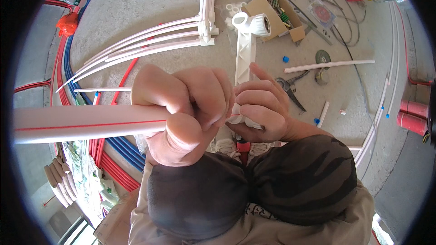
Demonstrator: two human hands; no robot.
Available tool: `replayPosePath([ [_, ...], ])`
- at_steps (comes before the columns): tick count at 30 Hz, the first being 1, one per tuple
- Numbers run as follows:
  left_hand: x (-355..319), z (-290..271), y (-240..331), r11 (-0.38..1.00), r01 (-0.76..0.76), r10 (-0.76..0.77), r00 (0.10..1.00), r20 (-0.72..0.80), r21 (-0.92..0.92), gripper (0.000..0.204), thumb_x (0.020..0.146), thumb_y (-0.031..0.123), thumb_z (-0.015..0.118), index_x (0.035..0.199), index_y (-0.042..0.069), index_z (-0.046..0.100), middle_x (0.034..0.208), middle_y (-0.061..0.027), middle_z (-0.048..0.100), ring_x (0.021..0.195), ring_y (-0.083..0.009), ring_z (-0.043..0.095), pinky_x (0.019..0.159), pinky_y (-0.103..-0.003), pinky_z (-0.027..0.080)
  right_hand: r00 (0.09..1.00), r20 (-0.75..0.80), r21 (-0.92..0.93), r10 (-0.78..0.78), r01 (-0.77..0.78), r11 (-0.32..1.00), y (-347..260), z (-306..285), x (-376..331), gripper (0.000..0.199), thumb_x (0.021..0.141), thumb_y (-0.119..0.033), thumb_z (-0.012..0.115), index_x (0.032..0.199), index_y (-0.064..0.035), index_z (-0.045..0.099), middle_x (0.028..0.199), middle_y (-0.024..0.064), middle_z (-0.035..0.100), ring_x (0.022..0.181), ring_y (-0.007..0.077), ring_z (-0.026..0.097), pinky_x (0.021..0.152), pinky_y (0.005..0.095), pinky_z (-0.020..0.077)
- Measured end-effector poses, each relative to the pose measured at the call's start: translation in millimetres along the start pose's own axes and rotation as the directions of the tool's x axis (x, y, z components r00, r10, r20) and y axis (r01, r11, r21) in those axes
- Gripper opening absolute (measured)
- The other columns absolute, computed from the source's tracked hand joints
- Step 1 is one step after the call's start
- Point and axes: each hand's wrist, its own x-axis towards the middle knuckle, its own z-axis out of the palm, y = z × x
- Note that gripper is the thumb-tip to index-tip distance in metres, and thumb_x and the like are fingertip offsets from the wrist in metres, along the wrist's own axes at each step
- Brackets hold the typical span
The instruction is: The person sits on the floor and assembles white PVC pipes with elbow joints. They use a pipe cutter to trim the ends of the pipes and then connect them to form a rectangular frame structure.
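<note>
Concrete floor [177, 0] is stretching between blue pipes [125, 154] and a cardboard box [261, 16]; the left hand [184, 109] is clenching a red-striped white pipe [81, 124] extending leftward, while the right hand [263, 109] is gripping the near end of a white fitting bracket [245, 59].

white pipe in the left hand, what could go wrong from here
The white pipe reaches well out to the left of the left hand, so it might swing or dip. The white fitting juts beyond the right hand and could twist in its hold. The dark tool lying on the floor might be stepped on.
</note>
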Motion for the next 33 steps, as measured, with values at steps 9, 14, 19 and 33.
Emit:
replayPosePath([
  [9,2,-4,-8,1.000,-0.030,0.030,1.000,-0.008,0.001,0.042,0.100,0.047,0.064,0.087,0.018,0.037,0.065,0.0004,0.047,0.056,-0.0139,0.047,0.055,-0.031,0.044,0.996,-0.069,-0.012,-0.064,0.063,0.998,8,5,-7,0.042,0.076,-0.013,0.086,0.101,-0.0121,0.053,0.100,0.0109,0.063,0.086,0.0291,0.070,0.100,0.0576,0.0543],
  [14,3,-2,-11,0.999,-0.035,0.035,0.999,-0.030,-0.011,0.043,0.101,0.049,0.062,0.087,0.018,0.036,0.065,0.0008,0.046,0.055,-0.0137,0.045,0.055,-0.031,0.043,0.994,-0.083,-0.024,-0.066,0.064,0.998,9,6,-8,0.036,0.077,-0.014,0.083,0.100,-0.0113,0.056,0.099,0.0103,0.063,0.086,0.0289,0.069,0.099,0.0569,0.0550],
  [19,2,-3,-15,0.996,-0.071,0.068,0.997,-0.047,-0.047,0.049,0.098,0.059,0.058,0.084,0.017,0.036,0.064,0.0008,0.045,0.055,-0.0137,0.045,0.055,-0.031,0.044,0.996,0.002,0.022,0.091,-0.091,0.996,0,-1,1,0.058,0.072,-0.016,0.094,0.108,-0.0116,0.049,0.103,0.0092,0.063,0.088,0.0267,0.072,0.102,0.0568,0.0532],
  [33,7,-31,-24,0.970,-0.207,0.214,0.976,0.044,-0.130,0.064,0.091,0.079,0.049,0.078,0.016,0.039,0.061,0.0001,0.047,0.047,-0.0131,0.049,0.046,-0.029,0.047,0.830,-0.373,0.281,0.414,-0.324,0.903,24,-3,-22,0.072,0.093,-0.052,0.068,0.140,-0.0033,0.044,0.135,0.0173,0.054,0.122,0.0309,0.059,0.115,0.0552,0.0359],
])
